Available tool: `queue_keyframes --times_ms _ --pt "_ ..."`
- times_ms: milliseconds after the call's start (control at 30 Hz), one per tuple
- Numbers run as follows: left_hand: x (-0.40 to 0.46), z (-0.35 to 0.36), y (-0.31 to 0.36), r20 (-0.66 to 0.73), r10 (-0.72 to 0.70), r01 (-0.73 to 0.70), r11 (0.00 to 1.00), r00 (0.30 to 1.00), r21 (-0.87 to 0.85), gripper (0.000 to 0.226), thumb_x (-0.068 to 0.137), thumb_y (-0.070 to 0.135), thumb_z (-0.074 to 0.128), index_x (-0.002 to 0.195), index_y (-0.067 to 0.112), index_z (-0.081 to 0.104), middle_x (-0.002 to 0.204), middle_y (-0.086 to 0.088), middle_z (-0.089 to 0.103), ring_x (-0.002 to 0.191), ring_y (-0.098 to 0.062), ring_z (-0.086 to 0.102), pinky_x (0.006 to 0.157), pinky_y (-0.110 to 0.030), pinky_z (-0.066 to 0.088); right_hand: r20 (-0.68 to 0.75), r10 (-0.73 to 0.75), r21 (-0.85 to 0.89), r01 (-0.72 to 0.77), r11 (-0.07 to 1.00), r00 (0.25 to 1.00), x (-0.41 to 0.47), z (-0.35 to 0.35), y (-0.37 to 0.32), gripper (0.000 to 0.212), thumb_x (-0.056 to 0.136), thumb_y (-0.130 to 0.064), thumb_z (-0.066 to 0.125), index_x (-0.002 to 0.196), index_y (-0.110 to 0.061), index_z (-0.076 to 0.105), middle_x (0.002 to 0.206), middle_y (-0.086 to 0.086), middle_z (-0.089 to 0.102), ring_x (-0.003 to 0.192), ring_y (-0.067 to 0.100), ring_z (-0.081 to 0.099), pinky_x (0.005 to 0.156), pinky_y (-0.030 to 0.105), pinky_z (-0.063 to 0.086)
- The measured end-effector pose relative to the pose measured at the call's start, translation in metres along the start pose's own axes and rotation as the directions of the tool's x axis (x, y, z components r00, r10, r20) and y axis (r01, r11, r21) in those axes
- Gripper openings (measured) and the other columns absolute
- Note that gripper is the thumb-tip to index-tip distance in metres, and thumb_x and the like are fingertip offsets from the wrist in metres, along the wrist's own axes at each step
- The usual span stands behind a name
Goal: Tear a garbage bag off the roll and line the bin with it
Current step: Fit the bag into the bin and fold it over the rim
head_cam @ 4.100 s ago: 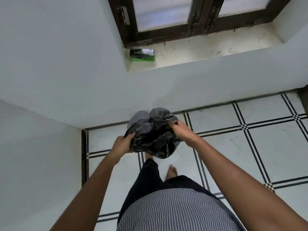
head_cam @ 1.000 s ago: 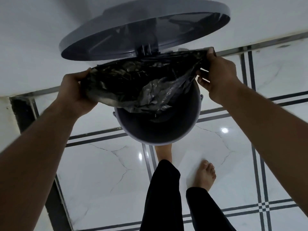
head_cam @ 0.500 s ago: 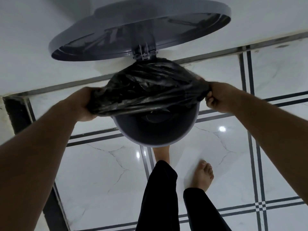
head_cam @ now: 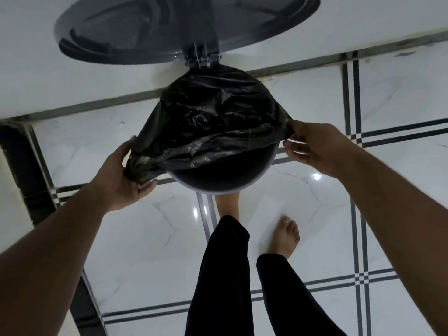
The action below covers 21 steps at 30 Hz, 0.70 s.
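Observation:
A black garbage bag (head_cam: 218,112) is stretched over the far part of the round grey bin's mouth. The near rim of the bin (head_cam: 232,189) is still bare and shows a dark inside. My left hand (head_cam: 121,180) grips a bunched edge of the bag at the bin's left side. At the bin's right side, my right hand (head_cam: 315,149) pinches the bag's edge and holds it taut. The bin's grey lid (head_cam: 169,27) stands raised on its hinge behind the bag.
The bin stands against a white wall (head_cam: 363,25) on glossy white floor tiles with dark stripes (head_cam: 356,141). One bare foot (head_cam: 284,236) is on the floor to the right; the other foot (head_cam: 228,204) is right at the bin's base. A dark frame (head_cam: 26,166) runs down the left.
The bag went from crumpled between my hands to spread over the bin. In the last second it has been pulled further toward me over the rim, and both hands have dropped lower along the sides.

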<state>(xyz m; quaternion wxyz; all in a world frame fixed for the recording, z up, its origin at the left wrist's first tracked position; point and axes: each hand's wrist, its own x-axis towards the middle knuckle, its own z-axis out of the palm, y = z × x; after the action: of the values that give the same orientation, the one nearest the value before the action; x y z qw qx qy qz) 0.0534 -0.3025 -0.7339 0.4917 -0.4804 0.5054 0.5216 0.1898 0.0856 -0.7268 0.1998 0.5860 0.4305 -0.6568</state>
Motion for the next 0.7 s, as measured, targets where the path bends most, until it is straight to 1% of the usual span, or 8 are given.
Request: queue_keyframes --times_ms 33,67,200,300,400,467,600,700 --pt "-0.002 0.000 -0.005 0.027 0.010 -0.009 0.998 1.000 -0.069 0.039 0.085 0.056 0.081 0.100 0.021 0.082 0.105 0.006 0.083 0.090 -0.013 0.081 0.082 -0.033 0.061 -0.002 -0.022 -0.001 0.022 1.000 1.000 -0.005 0.000 0.002 0.015 0.103 -0.021 0.078 0.100 -0.007 0.078 0.089 0.005 0.074 0.071 0.018 0.074 0.072 0.029 0.065" --pt "-0.002 -0.001 -0.011 0.052 0.030 -0.023 0.991 0.998 -0.134 0.044 0.085 0.058 0.082 0.107 0.019 0.080 0.111 0.005 0.082 0.096 -0.015 0.080 0.086 -0.031 0.062 -0.003 -0.042 -0.012 0.042 0.999 0.999 -0.009 0.000 0.004 0.013 0.103 -0.019 0.077 0.099 -0.007 0.078 0.088 0.004 0.074 0.071 0.017 0.074 0.071 0.029 0.065" --pt "-0.003 -0.004 -0.035 0.182 0.076 -0.038 0.978 0.980 -0.204 0.029 0.089 0.037 0.083 0.109 0.021 0.069 0.120 0.007 0.071 0.100 -0.014 0.070 0.074 -0.022 0.055 -0.007 -0.060 -0.132 0.058 0.990 0.998 -0.024 0.006 0.007 0.013 0.102 -0.019 0.075 0.105 -0.007 0.075 0.086 0.002 0.081 0.079 0.020 0.083 0.065 0.029 0.065" --pt "-0.001 -0.002 -0.051 0.154 0.142 -0.115 0.979 0.978 -0.169 0.008 0.099 0.021 0.072 0.091 0.023 0.071 0.103 0.008 0.068 0.080 -0.009 0.063 0.060 -0.022 0.043 -0.010 -0.020 -0.228 0.017 0.974 1.000 -0.028 0.005 0.009 0.027 0.101 -0.019 0.075 0.120 0.000 0.076 0.107 0.012 0.085 0.096 0.029 0.085 0.067 0.033 0.067" --pt "0.001 0.003 -0.062 0.097 0.162 -0.149 0.980 0.982 -0.132 0.033 0.102 0.002 0.058 0.082 0.022 0.076 0.089 0.008 0.073 0.069 -0.006 0.062 0.053 -0.019 0.044 -0.023 -0.014 -0.309 0.006 0.951 1.000 -0.033 0.004 0.012 0.025 0.100 -0.017 0.076 0.115 0.002 0.078 0.105 0.014 0.085 0.086 0.026 0.085 0.067 0.036 0.070" --pt "0.006 0.001 -0.066 0.022 0.151 -0.151 0.989 0.988 -0.006 0.042 0.103 -0.001 0.056 0.076 0.019 0.081 0.087 0.003 0.075 0.071 -0.008 0.064 0.055 -0.020 0.049 -0.043 -0.020 -0.356 0.003 0.934 0.999 -0.033 0.005 0.017 0.020 0.101 -0.014 0.074 0.112 0.002 0.077 0.100 0.014 0.085 0.080 0.023 0.085 0.067 0.037 0.070" --pt "0.015 -0.001 -0.068 -0.131 0.104 -0.054 0.940 0.986 0.337 0.010 0.104 0.013 0.067 0.104 0.014 0.076 0.098 0.000 0.075 0.086 -0.013 0.067 0.071 -0.027 0.050 -0.079 -0.044 -0.476 0.001 0.880 0.996 -0.026 0.006 0.031 0.012 0.098 -0.013 0.075 0.106 -0.004 0.077 0.101 0.012 0.083 0.076 0.023 0.083 0.064 0.038 0.069" --pt "0.017 0.005 -0.067 -0.166 0.101 -0.012 0.885 0.981 0.466 0.018 0.097 0.019 0.078 0.114 0.012 0.077 0.102 0.000 0.077 0.083 -0.015 0.066 0.066 -0.026 0.050 -0.077 -0.026 -0.589 -0.025 0.808 0.997 -0.018 0.009 0.041 0.003 0.095 -0.011 0.076 0.096 -0.008 0.076 0.096 0.011 0.084 0.070 0.019 0.082 0.057 0.033 0.065"
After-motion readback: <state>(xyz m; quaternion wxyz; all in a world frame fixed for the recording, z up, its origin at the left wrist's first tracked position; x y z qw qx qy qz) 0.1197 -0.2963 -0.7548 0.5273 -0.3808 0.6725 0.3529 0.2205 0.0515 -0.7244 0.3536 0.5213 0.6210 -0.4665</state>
